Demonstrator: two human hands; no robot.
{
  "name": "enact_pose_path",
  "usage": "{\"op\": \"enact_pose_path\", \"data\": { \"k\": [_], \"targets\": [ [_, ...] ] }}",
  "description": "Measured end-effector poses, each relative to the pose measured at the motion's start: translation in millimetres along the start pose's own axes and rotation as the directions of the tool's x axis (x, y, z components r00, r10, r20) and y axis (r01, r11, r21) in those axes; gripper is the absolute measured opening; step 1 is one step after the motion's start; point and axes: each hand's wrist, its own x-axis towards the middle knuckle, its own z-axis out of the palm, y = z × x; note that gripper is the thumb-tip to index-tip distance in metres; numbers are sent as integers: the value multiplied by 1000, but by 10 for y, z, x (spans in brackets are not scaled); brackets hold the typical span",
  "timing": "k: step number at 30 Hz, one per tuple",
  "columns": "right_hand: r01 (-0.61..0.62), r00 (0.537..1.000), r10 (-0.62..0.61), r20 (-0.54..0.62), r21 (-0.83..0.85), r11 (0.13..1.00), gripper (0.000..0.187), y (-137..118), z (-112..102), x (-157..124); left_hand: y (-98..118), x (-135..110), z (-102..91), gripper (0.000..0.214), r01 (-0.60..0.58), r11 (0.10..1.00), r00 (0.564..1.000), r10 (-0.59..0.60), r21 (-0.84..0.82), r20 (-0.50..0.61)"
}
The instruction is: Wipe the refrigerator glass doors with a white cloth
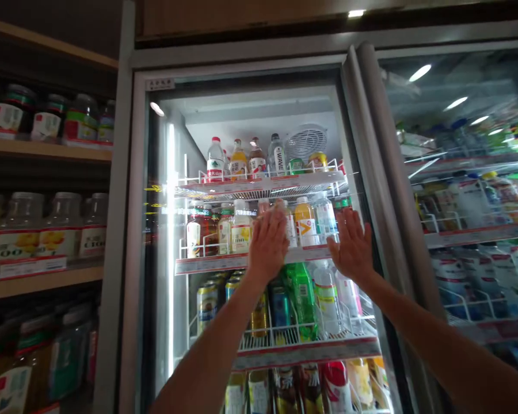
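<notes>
Both arms reach forward at the lit drinks fridge, seen through its glass door point(265, 103) with faint reflections on it. My left hand point(269, 241) is raised flat in front of the middle shelf, fingers stretched upward, and hides some bottles behind it. To its right, my right hand point(352, 242) is also flat with its fingers spread, near the door's right side. Neither hand holds anything. Whether the palms touch the glass I cannot tell. Between the hands shows an orange juice bottle point(305, 223); below it stands a large green bottle point(301, 293).
Several bottles and cans fill the wire shelves, including a clear bottle with a WAVE label point(277, 156). Upright door handles point(382, 149) run between this door and a second glass-fronted fridge point(479, 241). At left, wooden shelves point(47, 146) hold rows of bottled drinks.
</notes>
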Motion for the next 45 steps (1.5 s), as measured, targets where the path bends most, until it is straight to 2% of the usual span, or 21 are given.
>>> {"op": "enact_pose_path", "data": {
  "k": [3,5,7,9,11,14,18,21,25,26,28,29,31,33,34,36,38,39,41,43,45],
  "targets": [
    [-4,1000,4,-13,3,1000,65,14,10,-5,-597,-8,-180,53,234,971,970,-229,54,-83],
    [-11,1000,11,-11,1,1000,64,16,6,-7,-704,-4,-230,53,342,937,935,-332,72,-128],
    [-14,1000,14,-10,4,1000,63,13,1,-8,-523,12,-188,54,313,947,946,-305,72,-108],
    [-11,1000,11,-14,9,1000,63,12,2,-11,-231,32,-93,53,133,990,991,-132,43,-28],
    [-3,1000,3,-18,10,1000,64,14,5,-14,-65,36,-38,52,-47,999,998,47,12,35],
    [-2,1000,2,-14,0,1000,64,13,2,-16,-296,-10,-129,51,-54,998,998,54,30,22],
    [-21,1000,22,6,-18,1000,65,-14,-21,-4,-837,-53,-291,53,201,974,976,-190,107,-106],
    [-31,1000,31,2,-14,999,65,-32,-34,2,-648,-17,-222,54,237,964,967,-222,123,-122],
    [-27,1000,27,-16,9,1000,66,-26,-22,-3,-59,-4,-80,51,-8,996,1000,8,85,-9],
    [-25,999,26,-19,15,1000,67,-22,-16,-4,-32,-26,-89,51,-68,996,997,66,65,25],
    [-28,999,28,-18,23,999,67,-16,-6,-6,-206,-91,-174,51,-96,994,994,94,44,49],
    [-29,999,29,-17,27,999,67,-16,-3,-6,-378,-124,-237,52,-60,997,998,58,44,40],
    [-25,1000,25,-18,33,999,67,-21,-1,-3,-740,-170,-360,54,149,985,986,-141,83,-94],
    [-28,999,29,-22,28,999,67,-32,-7,1,-908,-183,-417,55,355,930,919,-328,98,-217],
    [-31,999,32,-24,24,999,67,-38,-12,2,-867,-178,-406,56,400,912,898,-369,93,-239],
    [-37,999,37,-25,15,999,66,-49,-22,4,-547,-150,-311,54,354,932,922,-334,74,-195],
    [-34,999,34,-25,11,999,65,-51,-25,4,-78,-102,-159,52,109,993,991,-105,46,-80],
    [-31,999,31,-26,13,999,64,-49,-24,3,130,-72,-84,51,-38,999,999,39,32,-22],
    [-25,999,26,-39,16,1000,62,-39,-13,1,356,-9,16,49,-202,979,979,201,21,36],
    [-19,998,21,-58,24,1000,58,-27,2,-3,256,43,12,48,-193,980,981,191,46,36],
    [-15,997,17,-73,31,999,55,-16,14,-8,-116,57,-95,49,-55,995,998,55,88,-3]
  ]
}}
